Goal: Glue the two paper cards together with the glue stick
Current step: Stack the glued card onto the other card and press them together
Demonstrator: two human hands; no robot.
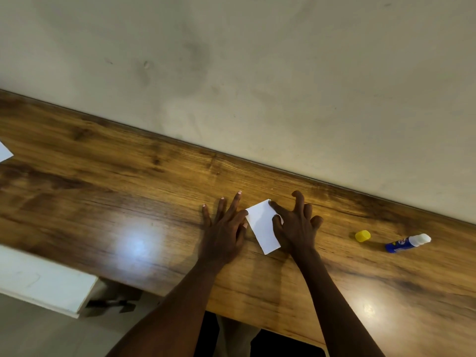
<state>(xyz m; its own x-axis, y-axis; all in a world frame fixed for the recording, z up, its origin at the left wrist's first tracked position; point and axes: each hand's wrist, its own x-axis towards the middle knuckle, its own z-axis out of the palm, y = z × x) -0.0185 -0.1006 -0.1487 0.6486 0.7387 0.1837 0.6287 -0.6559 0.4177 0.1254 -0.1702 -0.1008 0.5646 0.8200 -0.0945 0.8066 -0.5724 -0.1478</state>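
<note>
A white paper card (262, 225) lies flat on the wooden table (128, 191); whether a second card is under it I cannot tell. My left hand (226, 225) rests flat on the table, fingers spread, its thumb and index finger touching the card's left edge. My right hand (296, 222) presses on the card's right side, index finger at the far corner and thumb on the card. The blue glue stick (407, 244) lies uncapped on its side to the right, white glue exposed. Its yellow cap (362, 236) sits beside it.
Another white paper piece (4, 152) pokes in at the far left edge of the table. A stained wall runs along the table's far edge. A white board (43, 282) lies below the table's near edge at the left.
</note>
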